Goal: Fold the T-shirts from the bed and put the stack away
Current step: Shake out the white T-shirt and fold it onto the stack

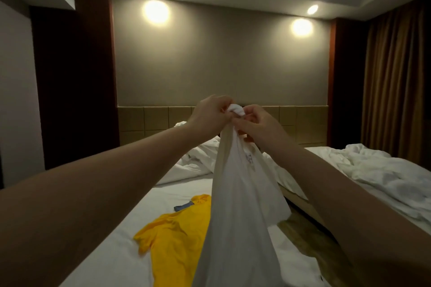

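Above rumpled bed (105, 254); white T-shirt (238, 205) hanging from left grip (210, 113) and right grip (260, 124), both pinching its top

Hanging white fabric T-shirt (235, 205) blocks frame ctr; flat yellow T-shirt (172, 235) lies lower ctr. Bare white bed sheet (121, 263) lower left = free. Rumpled white duvet (198, 158) mid-frame.

Reached out ahead and close together, the left hand (211, 113) and right hand (260, 124) pinch the white T-shirt's (235, 193) top.
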